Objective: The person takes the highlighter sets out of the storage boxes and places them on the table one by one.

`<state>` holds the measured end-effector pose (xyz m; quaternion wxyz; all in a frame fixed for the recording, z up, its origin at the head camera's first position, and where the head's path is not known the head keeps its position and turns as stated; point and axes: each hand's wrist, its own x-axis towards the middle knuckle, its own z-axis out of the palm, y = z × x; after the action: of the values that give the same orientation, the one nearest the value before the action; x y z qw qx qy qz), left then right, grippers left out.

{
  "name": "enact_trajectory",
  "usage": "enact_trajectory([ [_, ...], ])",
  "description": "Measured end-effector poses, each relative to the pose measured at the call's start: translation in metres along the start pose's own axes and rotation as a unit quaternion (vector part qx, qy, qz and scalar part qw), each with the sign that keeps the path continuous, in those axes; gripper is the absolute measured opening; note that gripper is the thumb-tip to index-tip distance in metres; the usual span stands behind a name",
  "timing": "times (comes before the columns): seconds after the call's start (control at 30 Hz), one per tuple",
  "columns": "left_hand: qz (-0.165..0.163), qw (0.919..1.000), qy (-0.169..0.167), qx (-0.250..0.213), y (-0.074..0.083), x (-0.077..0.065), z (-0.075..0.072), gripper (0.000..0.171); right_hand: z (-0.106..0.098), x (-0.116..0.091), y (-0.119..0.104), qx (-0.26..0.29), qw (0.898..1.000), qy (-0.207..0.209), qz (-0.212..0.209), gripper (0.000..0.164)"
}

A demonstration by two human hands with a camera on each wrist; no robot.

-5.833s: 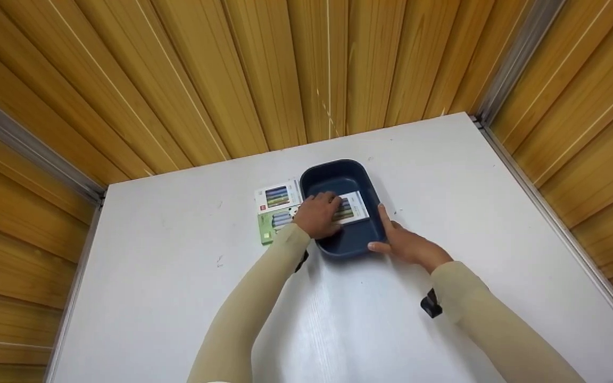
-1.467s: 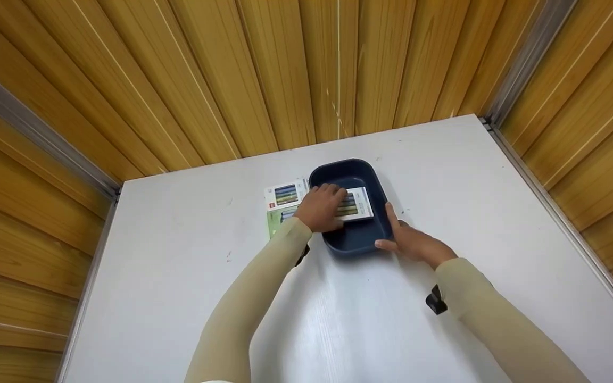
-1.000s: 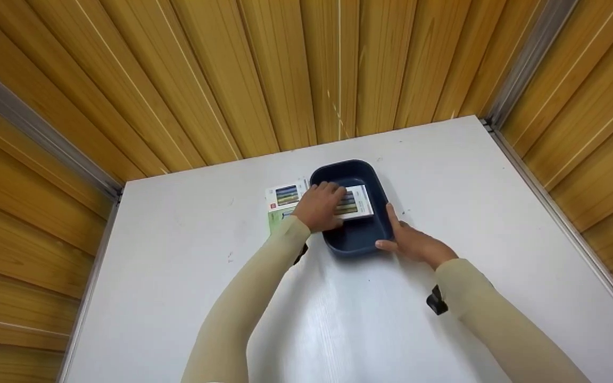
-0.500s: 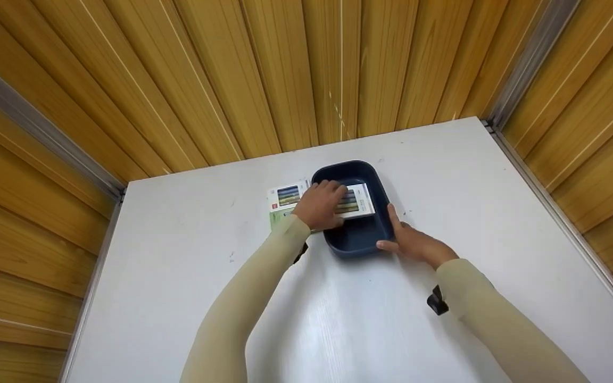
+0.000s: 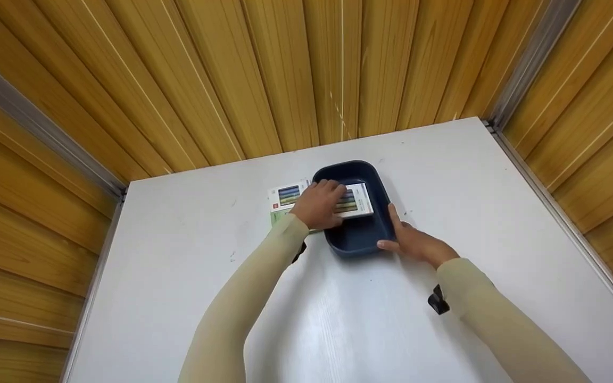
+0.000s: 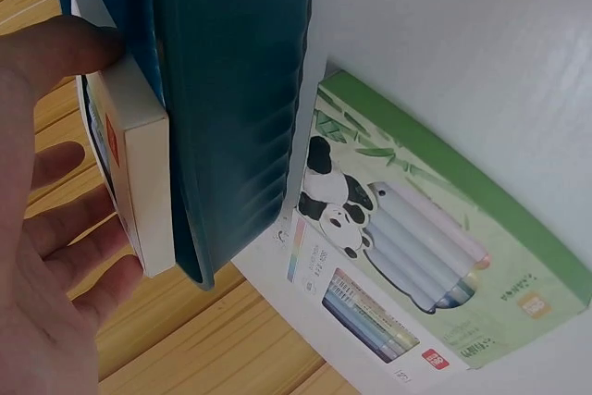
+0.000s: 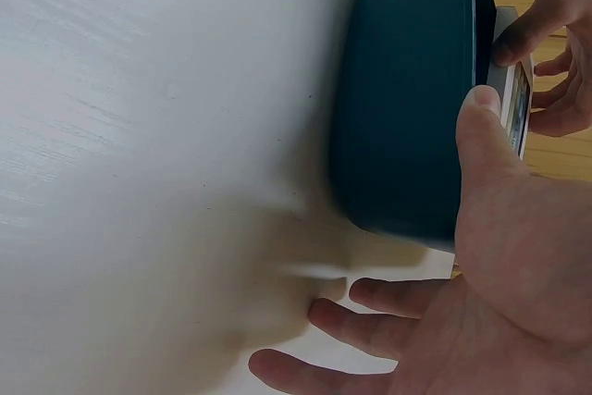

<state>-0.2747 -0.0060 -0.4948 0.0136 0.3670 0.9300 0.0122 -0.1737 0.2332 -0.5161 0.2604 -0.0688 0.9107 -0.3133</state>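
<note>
In the head view my left hand [image 5: 318, 205] holds a white box [image 5: 363, 200] of coloured pens over the navy blue bin [image 5: 358, 238]. The left wrist view shows the thumb on one edge of this box [image 6: 146, 168] and the fingers curled at the opposite side. It sits at the opening, across the rim. Whether it touches the bin's floor is hidden. My right hand [image 5: 415, 243] rests against the bin's right side. In the right wrist view its thumb [image 7: 485, 122] lies on the rim, and the other fingers stretch out straight, apart from the wall.
Left of the bin, a second white box [image 5: 288, 196] with a pen window lies on the white table [image 5: 195, 266]. Beside it is a green box [image 6: 444, 201] printed with pandas, partly behind my left arm. Wooden panel walls [image 5: 264, 80] border the table.
Compared with the oldest frame, my left hand and its box have shifted slightly away from me, and my arm covers more of the green box. The right hand keeps its place on the bin.
</note>
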Motion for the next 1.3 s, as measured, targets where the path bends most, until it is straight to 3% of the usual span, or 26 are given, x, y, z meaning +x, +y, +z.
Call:
enact_trajectory([
  [1.3, -0.033, 0.9981, -0.034, -0.040, -0.008, -0.012, -0.001, 0.064, 0.001, 0.003, 0.002, -0.014, 1.000, -0.007, 0.013, 0.107],
])
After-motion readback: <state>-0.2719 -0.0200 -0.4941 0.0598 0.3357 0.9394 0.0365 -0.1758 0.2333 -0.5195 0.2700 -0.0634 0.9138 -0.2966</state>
